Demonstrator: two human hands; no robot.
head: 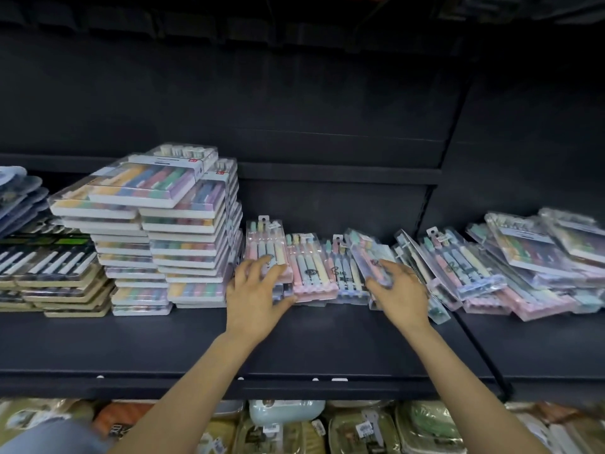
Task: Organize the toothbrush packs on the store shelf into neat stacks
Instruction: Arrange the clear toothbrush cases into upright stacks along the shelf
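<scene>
A dark, matte store shelf (327, 342) runs across the whole view, with a dark back panel (294, 93) rising behind it and the underside of another shelf in shadow above. The light is dim, and the front lip of the shelf carries a few small pale clips.

In the middle of the shelf, a row of toothbrush packs (314, 270) in clear plastic lies side by side, pastel handles showing through. The left hand (255, 290) rests on the leftmost pack (266, 250) of this row, fingers spread and lightly bent over its lower end, thumb stretched toward the neighbouring pack; it looks more like pressing than gripping. The right hand (397, 290) has its fingers curled round the lower end of a tilted pack (370, 257) that leans across the row.

To the right, a loose heap of packs (510, 267) sprawls at slanted angles, overlapping each other. To the left stand two tall stacks of flat white-edged boxes (170, 231) with coloured contents, their top boxes skewed. Further left lie lower stacks of tan and dark packs (52, 273), and blue-grey packets (16, 198) at the edge.

Below the shelf, a lower level holds wrapped goods (360, 427) in green, tan and pale blue.
</scene>
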